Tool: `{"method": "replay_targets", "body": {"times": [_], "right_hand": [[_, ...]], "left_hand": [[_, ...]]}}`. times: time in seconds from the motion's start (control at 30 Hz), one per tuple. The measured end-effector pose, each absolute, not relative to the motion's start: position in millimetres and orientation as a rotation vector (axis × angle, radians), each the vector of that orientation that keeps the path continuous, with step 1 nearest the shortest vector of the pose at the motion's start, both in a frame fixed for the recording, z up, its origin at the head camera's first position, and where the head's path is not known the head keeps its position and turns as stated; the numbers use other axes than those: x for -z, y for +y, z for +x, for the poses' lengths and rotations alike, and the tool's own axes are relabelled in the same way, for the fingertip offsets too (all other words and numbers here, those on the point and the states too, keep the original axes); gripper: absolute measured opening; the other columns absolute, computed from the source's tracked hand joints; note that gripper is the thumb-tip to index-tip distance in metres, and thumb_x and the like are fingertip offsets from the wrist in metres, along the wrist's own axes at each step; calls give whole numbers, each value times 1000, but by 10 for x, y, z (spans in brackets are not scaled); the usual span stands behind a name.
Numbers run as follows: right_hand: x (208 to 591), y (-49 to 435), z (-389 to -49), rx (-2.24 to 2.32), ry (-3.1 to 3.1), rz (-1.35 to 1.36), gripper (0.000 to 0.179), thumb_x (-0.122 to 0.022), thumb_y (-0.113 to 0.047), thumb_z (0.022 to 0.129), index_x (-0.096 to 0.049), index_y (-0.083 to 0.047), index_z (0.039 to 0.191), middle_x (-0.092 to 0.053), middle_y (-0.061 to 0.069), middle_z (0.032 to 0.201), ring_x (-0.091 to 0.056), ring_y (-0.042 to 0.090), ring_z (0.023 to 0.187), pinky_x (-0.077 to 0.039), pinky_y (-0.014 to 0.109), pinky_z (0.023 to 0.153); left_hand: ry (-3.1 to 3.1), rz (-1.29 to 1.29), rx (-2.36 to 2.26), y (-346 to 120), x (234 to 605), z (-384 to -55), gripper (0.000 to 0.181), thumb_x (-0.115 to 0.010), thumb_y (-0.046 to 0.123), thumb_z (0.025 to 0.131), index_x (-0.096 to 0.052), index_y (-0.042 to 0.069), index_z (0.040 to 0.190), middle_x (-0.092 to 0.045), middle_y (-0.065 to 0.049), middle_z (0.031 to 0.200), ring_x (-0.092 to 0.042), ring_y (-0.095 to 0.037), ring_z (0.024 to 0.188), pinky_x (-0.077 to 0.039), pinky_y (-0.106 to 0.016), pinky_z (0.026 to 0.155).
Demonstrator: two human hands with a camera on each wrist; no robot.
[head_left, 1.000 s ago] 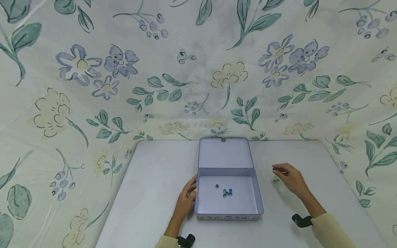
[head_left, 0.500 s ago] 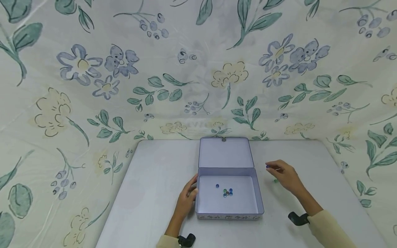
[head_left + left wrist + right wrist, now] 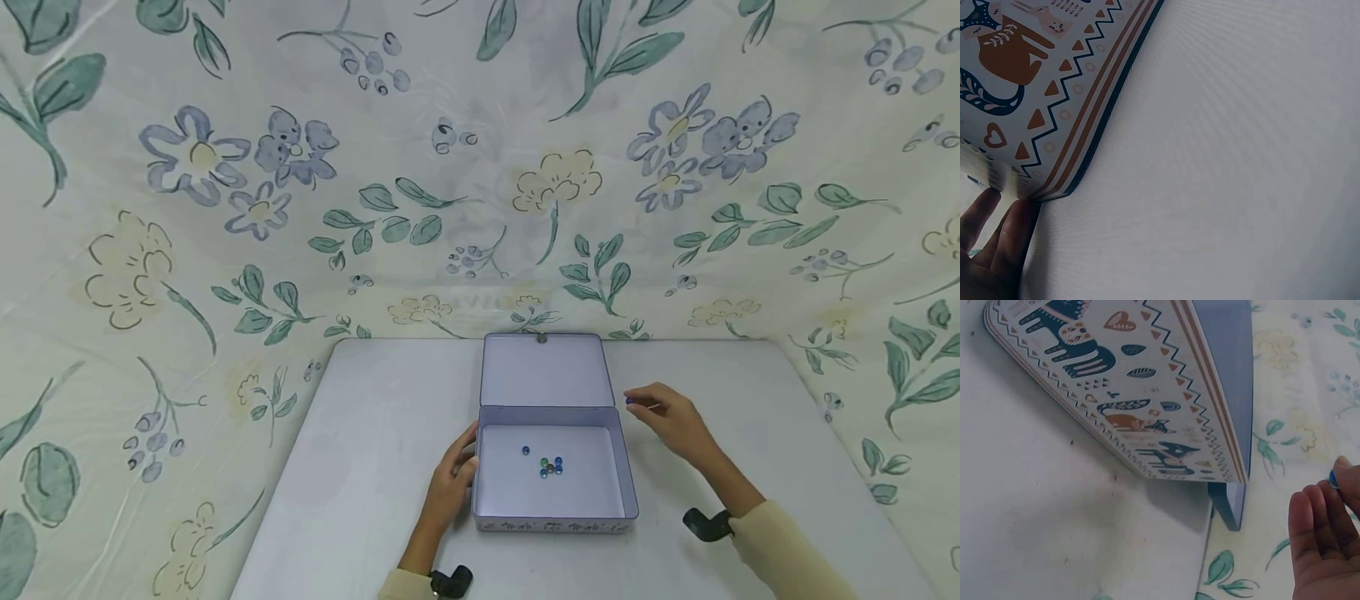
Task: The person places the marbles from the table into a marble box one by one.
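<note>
A tin box with its lid swung back stands before me. Inside lie several glass marbles: one blue marble apart, and a small cluster with a green marble, a brown one and blue ones. My left hand rests its fingers against the box's left wall; in the left wrist view, straight fingers touch near a corner of the printed side. Right of the lid hinge, my right hand pinches a blue marble between thumb and fingertips.
The box stands on a white table. Behind and beside it hangs a floral-patterned sheet. Black wrist cameras are worn on both wrists, below the cream sleeves' cuffs.
My right hand has moved left toward the box with the blue marble in its fingertips. The green marble seen on the table under it is now hidden. My left hand has stayed put.
</note>
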State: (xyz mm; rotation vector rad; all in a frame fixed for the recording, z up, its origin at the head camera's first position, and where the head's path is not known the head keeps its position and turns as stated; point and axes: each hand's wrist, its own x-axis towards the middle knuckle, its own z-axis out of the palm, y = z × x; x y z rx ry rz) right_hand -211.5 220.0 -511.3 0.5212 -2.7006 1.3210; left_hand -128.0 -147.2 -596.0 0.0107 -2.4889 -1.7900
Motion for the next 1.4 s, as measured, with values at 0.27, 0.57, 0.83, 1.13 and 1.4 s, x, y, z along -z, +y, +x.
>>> {"method": "replay_targets", "body": {"times": [0.27,0.57,0.83,1.13,1.4], "right_hand": [[5074,2032,-2130,-1337,-2698,578,23,-68,-13,94,-70,-5,116,-71,5,107,-63,2,94,-56,19,82],[5056,1861,-2150,-1360,-2689,666,25,-69,-14,94,-70,-4,116,-71,5,109,-65,9,96,-56,20,82],[5056,1748,-2210,-1332,-2675,725,24,-70,-14,93,-71,-5,115,-71,4,107,-66,11,93,-57,22,80],[5036,1561,-2245,-1358,-2691,798,23,-70,-13,93,-71,-6,115,-70,4,107,-66,17,96,-57,25,81],[5070,1379,-2275,-1376,-2716,839,24,-70,-14,92,-71,-5,114,-71,4,108,-66,17,96,-57,24,80]], "left_hand": [[-2484,-11,1796,-1520,6061,-1314,51,-51,22,102,-43,39,150,-49,-5,152,-55,-41,130,-59,-48,84],[-2495,-22,1793,-1521,6039,-1308,52,-50,21,103,-42,38,151,-48,-6,152,-54,-42,131,-59,-44,83],[-2495,-19,1780,-1519,6064,-1310,51,-51,23,103,-42,39,150,-49,-6,152,-54,-42,131,-59,-46,84],[-2492,-25,1778,-1519,6064,-1319,51,-51,21,103,-42,38,150,-49,-5,152,-55,-41,130,-59,-41,82],[-2488,-23,1797,-1513,6026,-1301,51,-51,25,102,-42,37,151,-48,-8,152,-54,-42,130,-58,-39,81]]}}
